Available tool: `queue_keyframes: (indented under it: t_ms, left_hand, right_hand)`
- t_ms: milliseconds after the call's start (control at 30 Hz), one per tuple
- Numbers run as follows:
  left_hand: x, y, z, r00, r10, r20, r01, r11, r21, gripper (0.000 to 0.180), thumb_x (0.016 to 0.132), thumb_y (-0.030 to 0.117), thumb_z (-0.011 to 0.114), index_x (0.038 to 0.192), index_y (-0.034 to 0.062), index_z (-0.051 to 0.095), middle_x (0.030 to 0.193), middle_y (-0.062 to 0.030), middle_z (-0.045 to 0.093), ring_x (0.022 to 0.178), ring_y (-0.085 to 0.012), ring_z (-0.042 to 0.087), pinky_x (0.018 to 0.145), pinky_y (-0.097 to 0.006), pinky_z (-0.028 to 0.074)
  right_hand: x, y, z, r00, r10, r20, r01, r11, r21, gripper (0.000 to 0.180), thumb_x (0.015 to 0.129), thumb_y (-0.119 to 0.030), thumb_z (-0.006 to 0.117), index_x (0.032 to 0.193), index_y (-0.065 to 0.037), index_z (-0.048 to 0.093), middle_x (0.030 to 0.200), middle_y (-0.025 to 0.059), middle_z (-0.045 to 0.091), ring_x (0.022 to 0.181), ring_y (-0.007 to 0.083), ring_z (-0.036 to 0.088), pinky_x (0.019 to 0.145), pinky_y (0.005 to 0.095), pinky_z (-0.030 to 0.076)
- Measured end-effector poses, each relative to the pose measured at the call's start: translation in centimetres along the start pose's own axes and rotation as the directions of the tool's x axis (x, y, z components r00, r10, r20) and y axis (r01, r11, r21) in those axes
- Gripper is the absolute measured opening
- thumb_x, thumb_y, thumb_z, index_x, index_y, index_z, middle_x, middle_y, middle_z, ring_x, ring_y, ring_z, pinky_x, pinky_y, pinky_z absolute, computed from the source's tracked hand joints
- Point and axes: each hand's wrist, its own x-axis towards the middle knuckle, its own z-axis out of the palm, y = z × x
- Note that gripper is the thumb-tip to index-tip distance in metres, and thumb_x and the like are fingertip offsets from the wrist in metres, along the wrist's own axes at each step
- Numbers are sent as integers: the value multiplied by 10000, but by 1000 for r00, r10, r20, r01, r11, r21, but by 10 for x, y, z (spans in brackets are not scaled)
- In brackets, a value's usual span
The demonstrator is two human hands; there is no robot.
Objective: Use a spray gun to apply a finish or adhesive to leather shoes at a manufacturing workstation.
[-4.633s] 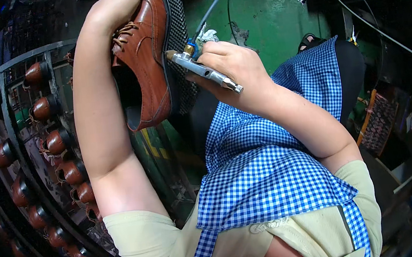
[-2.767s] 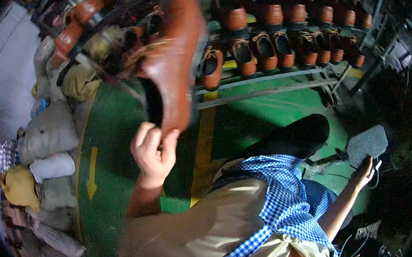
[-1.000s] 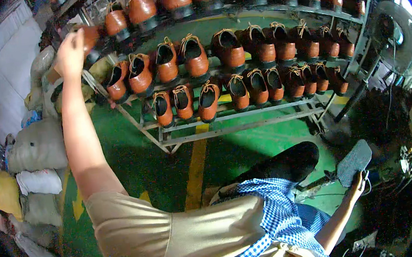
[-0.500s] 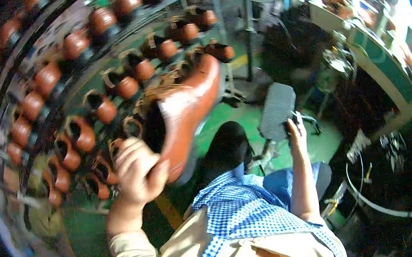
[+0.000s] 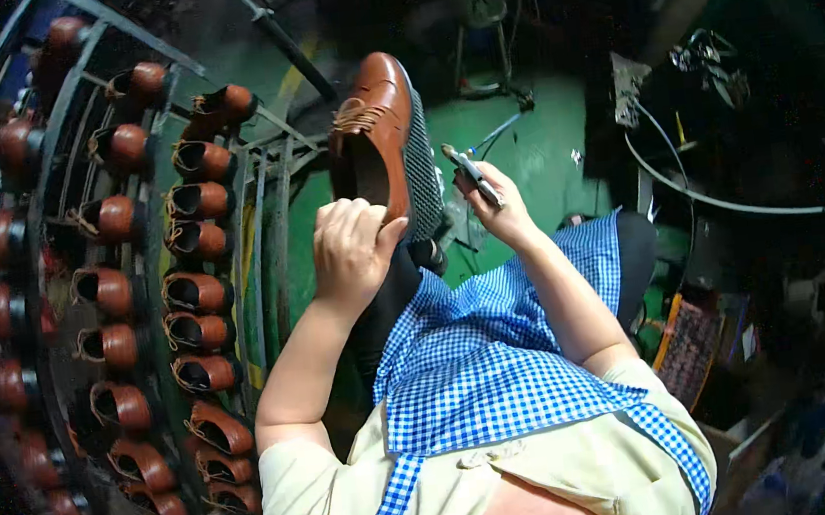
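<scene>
My left hand is closed around the heel end of a brown leather lace-up shoe. The shoe's toe points away from me, and its opening and tan laces face left. Along its right side runs a dark, textured surface; I cannot tell whether this is the sole or a pad behind it. To the right of the shoe and apart from it, my right hand grips a small dark and silver hand tool, its tip pointing up and left. The fingers partly hide the tool, so its exact kind is unclear.
A metal rack at the left carries rows of similar brown shoes. A round-based metal stand is on the green floor ahead. A pale hose curves at the right, above an orange-edged box.
The view has swung, bringing the rack upright along the left. The shoe now stands more upright, its opening turned toward me. My right hand's tool shows more clearly, closer to the shoe.
</scene>
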Motion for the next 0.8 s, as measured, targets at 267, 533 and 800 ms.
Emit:
queue_keyframes:
  t_ms: [267, 533, 800]
  left_hand:
    - [-13, 17, -36, 993, -14, 121, 26, 995, -95, 501, 750, -55, 766, 1208, 105, 640, 1105, -109, 576, 1075, -338, 603, 904, -429, 525]
    - [-7, 17, -47, 982, 58, 177, -48, 997, -63, 467, 705, -30, 809, 1118, 171, 723, 1025, -56, 587, 993, -304, 635, 828, -386, 555]
    - [-12, 16, -51, 982, 90, 169, -86, 996, -29, 430, 692, -49, 809, 1052, 173, 736, 1010, -52, 589, 986, -295, 637, 825, -382, 556]
  right_hand:
    - [-25, 25, 6, 982, -24, 187, 116, 859, -499, 260, 829, -221, 731, 1035, -82, 655, 988, 101, 627, 879, 333, 646, 746, 409, 539]
    - [-33, -54, -59, 969, -241, 49, 244, 917, -317, 168, 805, -161, 778, 847, -78, 639, 816, 73, 596, 746, 266, 605, 622, 370, 513]
    - [-38, -82, -69, 989, -135, 66, 137, 990, -40, 184, 842, -148, 749, 788, -37, 613, 757, 95, 579, 677, 269, 604, 601, 354, 497]
